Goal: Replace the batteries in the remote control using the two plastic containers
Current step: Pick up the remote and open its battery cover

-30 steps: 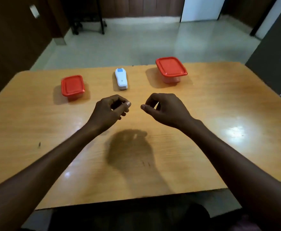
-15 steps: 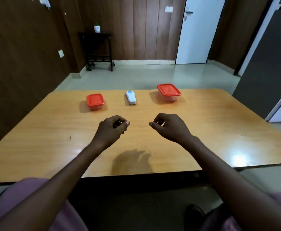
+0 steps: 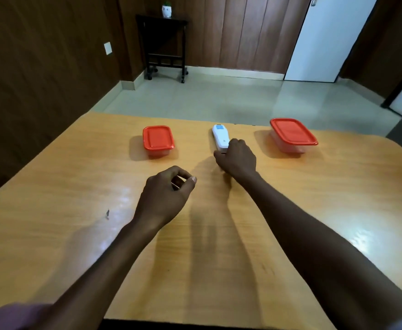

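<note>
A white remote control (image 3: 221, 137) lies on the wooden table (image 3: 76, 222) near its far edge, between two plastic containers with red lids. The smaller container (image 3: 158, 141) stands to its left, the larger container (image 3: 291, 135) to its right; both lids are on. My right hand (image 3: 236, 158) reaches forward and its fingers close over the near end of the remote, which still rests on the table. My left hand (image 3: 165, 194) hovers above the middle of the table, fingers curled loosely toward the thumb, holding nothing.
A small dark speck (image 3: 107, 213) lies on the table at the left. Beyond the table is tiled floor, a dark side table (image 3: 163, 44) with a small white pot against the wooden wall, and a white door (image 3: 326, 39).
My right hand has moved forward from the table's middle to the remote and closed on its near end. My left hand stayed about where it was. The head view shifted.
</note>
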Demonstrator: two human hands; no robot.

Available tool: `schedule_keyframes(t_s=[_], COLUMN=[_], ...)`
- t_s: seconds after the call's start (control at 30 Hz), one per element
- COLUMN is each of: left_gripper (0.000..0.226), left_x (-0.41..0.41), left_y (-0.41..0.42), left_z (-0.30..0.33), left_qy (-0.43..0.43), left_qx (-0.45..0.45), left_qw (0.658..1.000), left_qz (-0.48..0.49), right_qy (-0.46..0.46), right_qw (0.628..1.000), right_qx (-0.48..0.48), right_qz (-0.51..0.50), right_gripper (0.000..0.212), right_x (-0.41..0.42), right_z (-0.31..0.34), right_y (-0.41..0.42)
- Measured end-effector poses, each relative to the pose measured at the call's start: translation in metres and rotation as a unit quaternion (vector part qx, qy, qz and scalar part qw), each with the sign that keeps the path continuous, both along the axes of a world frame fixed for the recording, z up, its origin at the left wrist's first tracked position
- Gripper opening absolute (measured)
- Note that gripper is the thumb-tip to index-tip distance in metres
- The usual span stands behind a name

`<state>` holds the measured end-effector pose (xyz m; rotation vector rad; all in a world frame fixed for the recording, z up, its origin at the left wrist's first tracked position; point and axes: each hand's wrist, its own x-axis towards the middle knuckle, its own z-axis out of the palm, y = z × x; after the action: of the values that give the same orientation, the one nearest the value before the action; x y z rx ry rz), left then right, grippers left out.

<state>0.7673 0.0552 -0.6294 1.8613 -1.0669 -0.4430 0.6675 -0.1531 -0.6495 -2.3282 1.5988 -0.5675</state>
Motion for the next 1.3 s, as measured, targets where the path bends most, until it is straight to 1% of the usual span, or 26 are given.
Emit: schedule_keyframes(t_s=[0.1,0.23,0.33,0.4,0.47,0.53,0.57,0.63,0.67,0.7,0.77,0.83,0.87,0.93,0.97,1.0,1.07,1.17,1.3], left_gripper=[0.013,0.014,0.015,0.015,0.013,0.010,0.016,0.034,0.037,0.038,0.040,0.040,0.038,0.036,0.038,0.041,0.045,0.047,0.050], left_x=[0.007,0.006,0.002,-0.004,-0.014,-0.027,-0.033,-0.047,-0.055,-0.062,-0.074,-0.083,-0.084,-0.080,-0.077,-0.075,-0.074,-0.077,-0.081], left_y=[-0.002,-0.004,-0.005,-0.005,-0.004,-0.004,-0.005,-0.006,-0.004,-0.001,0.003,0.004,0.003,0.002,0.001,0.001,0.003,0.002,0.004], left_z=[-0.006,-0.009,-0.011,-0.011,-0.010,-0.009,-0.008,-0.009,-0.009,-0.010,-0.013,-0.014,-0.015,-0.017,-0.018,-0.019,-0.019,-0.020,-0.024], left_qy=[0.005,0.011,0.032,0.068,0.122,0.211,0.268,0.382,0.426,0.458,0.495,0.514,0.523,0.528,0.522,0.513,0.499,0.488,0.471], left_qx=[0.010,0.025,0.031,0.030,0.029,0.025,0.022,0.014,0.003,-0.009,-0.025,-0.035,-0.042,-0.059,-0.063,-0.064,-0.063,-0.065,-0.073], left_qw=[1.000,1.000,0.999,0.997,0.992,0.977,0.963,0.923,0.903,0.886,0.865,0.853,0.848,0.844,0.847,0.851,0.855,0.857,0.867], left_qz=[0.011,0.003,-0.003,-0.013,-0.024,-0.026,-0.029,-0.047,-0.058,-0.066,-0.077,-0.083,-0.081,-0.075,-0.080,-0.093,-0.125,-0.153,-0.143], right_qy=[0.000,0.008,-0.010,-0.017,-0.025,-0.029,-0.029,-0.036,-0.052,-0.079,-0.143,-0.201,-0.238,-0.313,-0.339,-0.357,-0.378,-0.383,-0.389], right_qw=[0.999,0.997,0.997,0.998,0.999,0.999,0.999,0.998,0.998,0.996,0.988,0.974,0.960,0.914,0.895,0.883,0.871,0.866,0.862], right_qx=[0.015,0.019,-0.003,-0.020,-0.026,-0.024,-0.022,-0.013,0.000,0.016,0.044,0.094,0.142,0.247,0.279,0.295,0.305,0.305,0.309], right_qz=[-0.039,-0.078,-0.078,-0.058,-0.030,0.006,0.023,0.046,0.044,0.038,0.028,0.036,0.049,0.074,0.078,0.077,0.076,0.096,0.103], right_gripper=[0.058,0.054,0.056,0.057,0.057,0.051,0.048,0.042,0.037,0.032,0.036,0.044,0.048,0.050,0.047,0.045,0.041,0.038,0.035], right_x=[0.030,0.042,0.035,0.020,-0.004,-0.033,-0.046,-0.073,-0.086,-0.097,-0.113,-0.120,-0.121,-0.120,-0.120,-0.120,-0.120,-0.118,-0.114], right_z=[-0.005,-0.012,-0.010,-0.006,0.000,0.005,0.007,0.010,0.009,0.008,0.006,0.008,0.011,0.018,0.021,0.023,0.025,0.022,0.015], right_y=[-0.032,-0.057,-0.046,-0.022,0.013,0.054,0.075,0.114,0.129,0.141,0.155,0.161,0.163,0.164,0.164,0.162,0.159,0.157,0.159])
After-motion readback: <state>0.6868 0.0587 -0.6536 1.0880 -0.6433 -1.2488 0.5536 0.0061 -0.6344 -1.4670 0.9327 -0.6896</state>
